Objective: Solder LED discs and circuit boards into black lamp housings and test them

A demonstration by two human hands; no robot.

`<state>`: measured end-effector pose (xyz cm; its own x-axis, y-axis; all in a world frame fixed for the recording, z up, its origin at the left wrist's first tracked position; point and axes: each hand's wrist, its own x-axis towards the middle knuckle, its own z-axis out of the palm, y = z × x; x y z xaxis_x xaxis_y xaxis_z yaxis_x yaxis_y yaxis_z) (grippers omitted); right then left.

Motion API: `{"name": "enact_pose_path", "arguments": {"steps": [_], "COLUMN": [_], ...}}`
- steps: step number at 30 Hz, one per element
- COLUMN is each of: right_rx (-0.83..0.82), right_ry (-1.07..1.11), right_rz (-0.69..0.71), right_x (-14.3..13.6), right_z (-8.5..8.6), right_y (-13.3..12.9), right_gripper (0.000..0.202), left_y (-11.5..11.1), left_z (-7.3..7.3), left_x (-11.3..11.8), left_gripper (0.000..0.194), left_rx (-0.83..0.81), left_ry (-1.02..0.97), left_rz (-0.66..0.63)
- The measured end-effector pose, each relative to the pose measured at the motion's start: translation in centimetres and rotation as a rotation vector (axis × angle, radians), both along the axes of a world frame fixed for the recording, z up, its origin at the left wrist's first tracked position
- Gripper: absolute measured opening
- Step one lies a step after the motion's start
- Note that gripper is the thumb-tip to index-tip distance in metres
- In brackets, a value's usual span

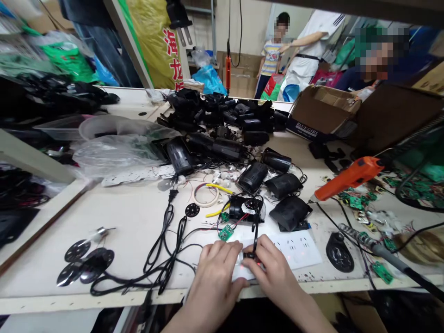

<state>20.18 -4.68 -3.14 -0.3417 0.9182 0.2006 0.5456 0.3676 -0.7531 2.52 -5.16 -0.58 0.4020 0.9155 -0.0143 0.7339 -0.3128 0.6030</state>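
A white power strip (300, 249) lies along the front of the bench, with rows of sockets and small red lights. My left hand (215, 272) is closed over its left end, fingers on top and thumb at the near edge. My right hand (273, 268) pinches a black plug (249, 255) at the strip's sockets; how far it sits in them is hidden by my fingers. A black cord (255, 231) rises from it towards an opened black housing (240, 209). A small green circuit board (225, 232) on thin wires lies just beyond my left fingers.
Several black housings (252, 177) crowd the bench's middle. An orange electric screwdriver (348, 179) and a soldering iron (376, 247) are at the right. Looped black cable (163, 259), a tape roll (205, 196) and black discs (97, 264) lie left. People are beyond the bench, near a cardboard box (322, 108).
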Motion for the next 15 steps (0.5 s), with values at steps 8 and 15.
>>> {"name": "enact_pose_path", "arguments": {"steps": [8,15], "right_rx": [0.086,0.14], "right_ry": [0.08,0.092], "right_rz": [0.023,0.012], "right_x": [-0.1,-0.1], "right_z": [-0.4,-0.6], "right_y": [0.1,-0.3], "right_gripper": [0.015,0.017], "left_y": [0.4,0.9], "left_z": [0.8,1.0], "left_x": [0.4,0.5], "left_gripper": [0.042,0.04], "left_rx": [-0.11,-0.154], "left_ry": [0.052,0.12], "left_rz": [0.03,0.007]}}
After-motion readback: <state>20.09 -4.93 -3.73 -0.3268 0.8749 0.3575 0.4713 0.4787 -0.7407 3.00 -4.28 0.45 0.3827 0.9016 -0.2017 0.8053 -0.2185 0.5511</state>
